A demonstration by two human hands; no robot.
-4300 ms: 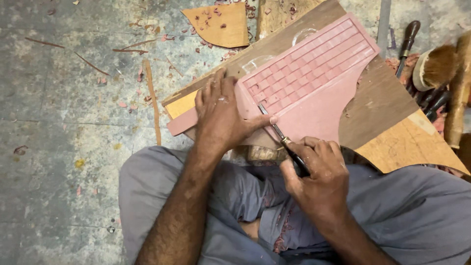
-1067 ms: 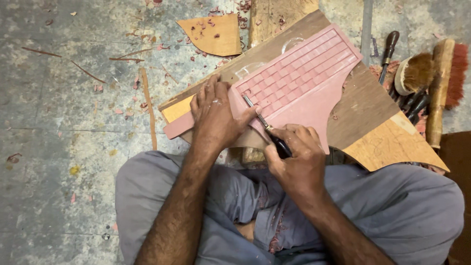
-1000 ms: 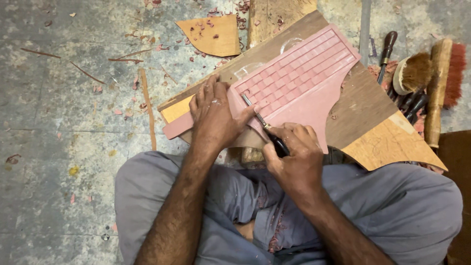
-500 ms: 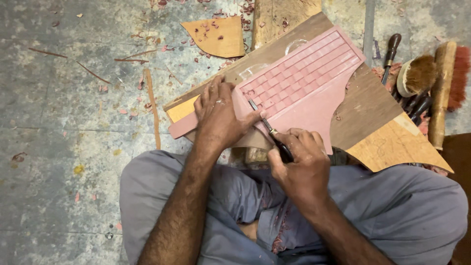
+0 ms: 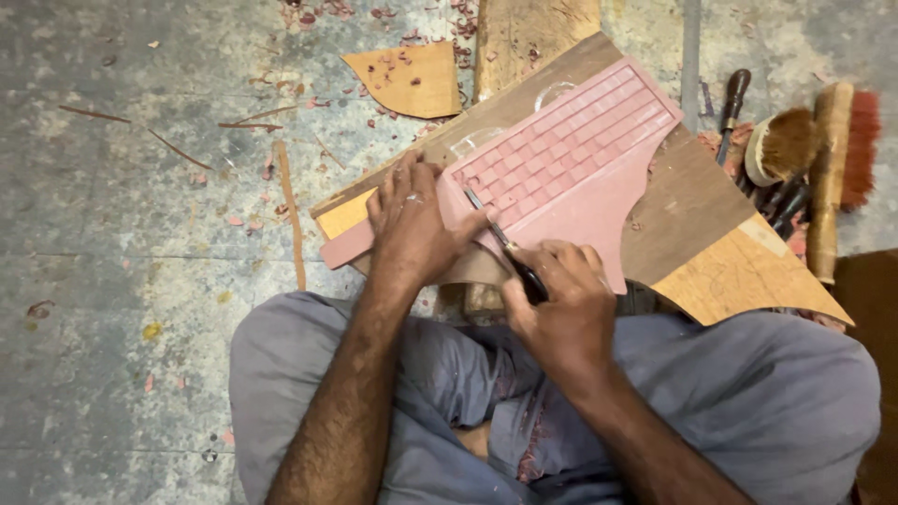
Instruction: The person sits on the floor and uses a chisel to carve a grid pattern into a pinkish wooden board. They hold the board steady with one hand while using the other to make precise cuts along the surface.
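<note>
The concrete floor on the left was littered with thin wood strips and pink shavings. A tan offcut lay toward the far edge, well apart from the work.

The left hand lay flat, fingers spread, pressing the near-left end of the pink carved panel; it gripped nothing. The panel rested on a wooden board propped across the seated person's lap, its grid of raised squares running toward the board's far-right corner.

The right hand was closed around the dark handle of a chisel, the blade tip resting on the panel just beside the left thumb.

Risk, as judged: the blade pointed close past the holding hand, so a slip on a hard spot could run it into the thumb or gouge an adjoining square. The board overhung the knees and might tilt under uneven pressure.

Room: open floor to the left and far side. On the right, brushes and spare tool handles crowded the board's right edge, leaving little clearance.
</note>
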